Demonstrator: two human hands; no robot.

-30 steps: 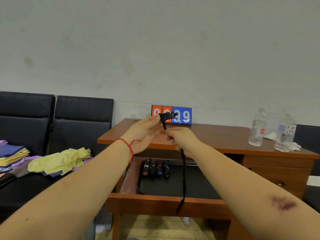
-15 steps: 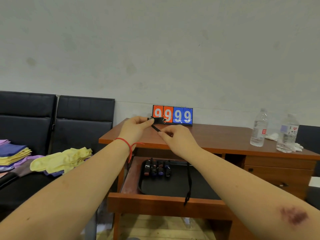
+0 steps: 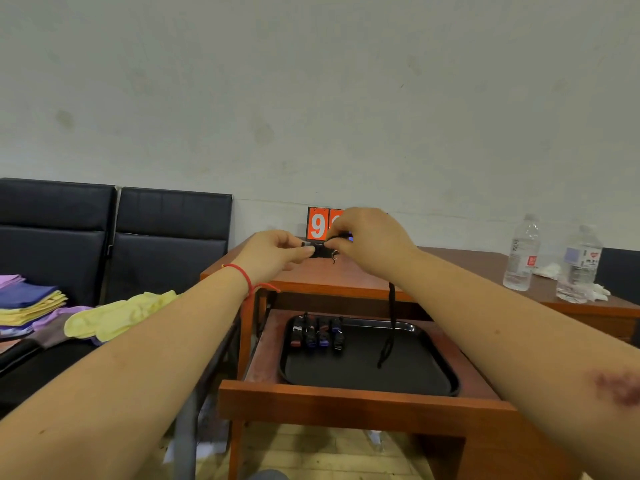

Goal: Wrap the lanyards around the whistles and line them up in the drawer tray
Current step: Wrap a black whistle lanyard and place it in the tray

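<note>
Both hands are up over the table [image 3: 457, 268] now. The left hand [image 3: 273, 252] pinches one end of a small black whistle [image 3: 320, 250] between thumb and fingertips, holding it level in the air above the table's front edge. The right hand [image 3: 369, 242] curls over the other end, fingers pinching the black lanyard [image 3: 390, 327] against it. A little metal ring shows just under the whistle. The loose cord drops from below the right wrist, a thin, flat black strap, its end dangling over the black tray [image 3: 367, 368] in the open drawer [image 3: 346, 407]. Four wrapped whistles [image 3: 317, 332] stand side by side along the tray's far-left edge, dark bodies touched with red and blue.
</note>
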